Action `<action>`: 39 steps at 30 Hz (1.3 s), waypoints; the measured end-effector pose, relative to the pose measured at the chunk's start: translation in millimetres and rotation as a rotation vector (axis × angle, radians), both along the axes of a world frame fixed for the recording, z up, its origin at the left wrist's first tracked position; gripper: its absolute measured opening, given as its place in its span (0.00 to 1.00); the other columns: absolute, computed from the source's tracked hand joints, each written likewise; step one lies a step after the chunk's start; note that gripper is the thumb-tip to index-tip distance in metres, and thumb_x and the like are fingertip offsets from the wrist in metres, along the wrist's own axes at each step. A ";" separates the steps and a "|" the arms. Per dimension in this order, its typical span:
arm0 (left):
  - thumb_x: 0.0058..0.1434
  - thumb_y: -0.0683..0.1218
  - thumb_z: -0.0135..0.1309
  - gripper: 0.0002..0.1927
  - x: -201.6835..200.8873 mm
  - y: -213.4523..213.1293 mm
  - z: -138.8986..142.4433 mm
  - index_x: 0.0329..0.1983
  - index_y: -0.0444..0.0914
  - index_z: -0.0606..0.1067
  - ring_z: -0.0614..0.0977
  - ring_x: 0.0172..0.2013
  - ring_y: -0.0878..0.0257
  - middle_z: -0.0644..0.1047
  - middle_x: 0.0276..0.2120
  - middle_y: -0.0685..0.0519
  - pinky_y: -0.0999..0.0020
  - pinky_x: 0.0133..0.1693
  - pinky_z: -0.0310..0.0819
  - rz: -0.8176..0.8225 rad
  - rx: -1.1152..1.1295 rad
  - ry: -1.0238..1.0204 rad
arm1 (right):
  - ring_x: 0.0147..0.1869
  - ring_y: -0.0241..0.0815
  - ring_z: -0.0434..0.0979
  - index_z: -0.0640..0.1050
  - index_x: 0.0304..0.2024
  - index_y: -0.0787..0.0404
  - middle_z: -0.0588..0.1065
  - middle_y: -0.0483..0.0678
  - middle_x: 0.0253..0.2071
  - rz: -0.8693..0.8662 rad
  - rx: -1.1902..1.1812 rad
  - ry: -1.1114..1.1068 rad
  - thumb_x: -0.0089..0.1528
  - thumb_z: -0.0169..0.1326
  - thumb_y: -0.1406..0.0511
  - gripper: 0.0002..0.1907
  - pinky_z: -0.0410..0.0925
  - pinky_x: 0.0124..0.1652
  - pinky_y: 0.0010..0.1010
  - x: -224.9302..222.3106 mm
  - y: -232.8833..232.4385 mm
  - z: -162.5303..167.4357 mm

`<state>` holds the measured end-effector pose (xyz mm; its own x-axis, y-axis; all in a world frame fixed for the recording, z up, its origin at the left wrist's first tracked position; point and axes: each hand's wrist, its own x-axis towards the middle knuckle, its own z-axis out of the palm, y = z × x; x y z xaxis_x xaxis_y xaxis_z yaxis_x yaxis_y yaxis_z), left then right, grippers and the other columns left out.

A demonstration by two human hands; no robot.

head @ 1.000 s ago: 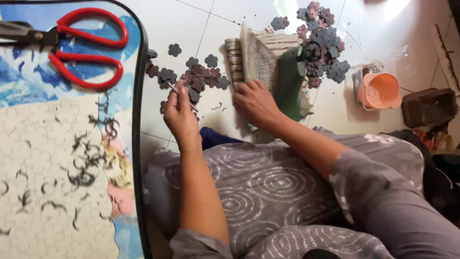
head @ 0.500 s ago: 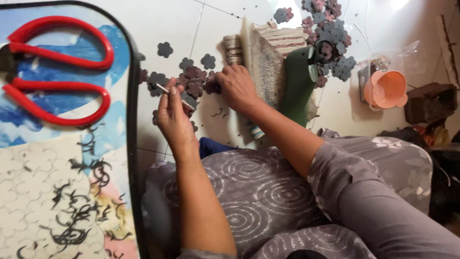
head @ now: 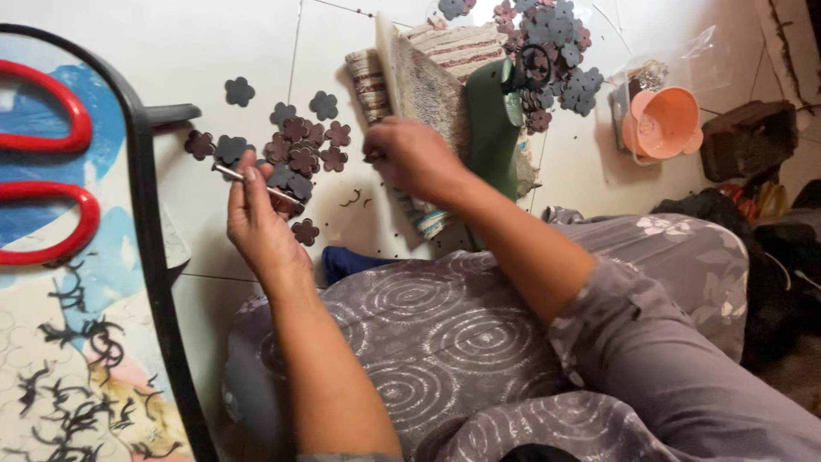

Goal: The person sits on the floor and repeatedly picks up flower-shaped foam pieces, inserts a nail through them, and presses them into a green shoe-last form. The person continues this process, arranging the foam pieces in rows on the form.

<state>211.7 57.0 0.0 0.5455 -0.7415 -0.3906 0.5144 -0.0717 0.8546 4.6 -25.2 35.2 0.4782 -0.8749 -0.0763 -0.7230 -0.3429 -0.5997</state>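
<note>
Flowers cut flat from dark material lie scattered on the white tiled floor, each with rounded petals around a small centre hole; some look maroon, others slate grey. The heap sits at twelve o'clock from the left hand, just beyond its fingertips. That hand is closed around a thin pale rod, pinched between thumb and fingers, its tip pointing toward three o'clock over the flowers. The right hand, at three o'clock from the heap, is curled with fingertips pinched together at the heap's edge; what it grips is too small to tell. A second pile of flowers lies at one o'clock, beside a green tool and an orange bowl. Red scissors rest on a patterned tray at nine o'clock.
</note>
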 end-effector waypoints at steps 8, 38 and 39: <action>0.73 0.50 0.53 0.18 -0.1 0.3 -7.3 0.61 0.37 0.77 0.75 0.35 0.73 0.79 0.44 0.56 0.78 0.35 0.71 -0.018 -0.011 -0.014 | 0.40 0.47 0.82 0.82 0.38 0.59 0.80 0.49 0.38 -0.049 -0.107 0.037 0.60 0.63 0.68 0.04 0.74 0.41 0.38 -72.5 -8.3 44.4; 0.73 0.49 0.52 0.18 14.4 -5.2 -11.2 0.61 0.37 0.77 0.72 0.32 0.76 0.80 0.43 0.55 0.79 0.33 0.67 0.009 -0.026 0.095 | 0.51 0.52 0.70 0.81 0.38 0.57 0.77 0.49 0.39 0.006 -0.345 0.196 0.50 0.67 0.60 0.15 0.62 0.52 0.44 58.2 -31.5 -70.2; 0.73 0.49 0.52 0.18 14.1 -5.2 -11.2 0.61 0.37 0.77 0.73 0.32 0.76 0.80 0.43 0.55 0.79 0.33 0.67 0.006 -0.029 0.107 | 0.51 0.52 0.70 0.80 0.37 0.57 0.77 0.49 0.40 -0.006 -0.325 0.188 0.50 0.66 0.62 0.14 0.61 0.52 0.43 58.5 -31.3 -70.9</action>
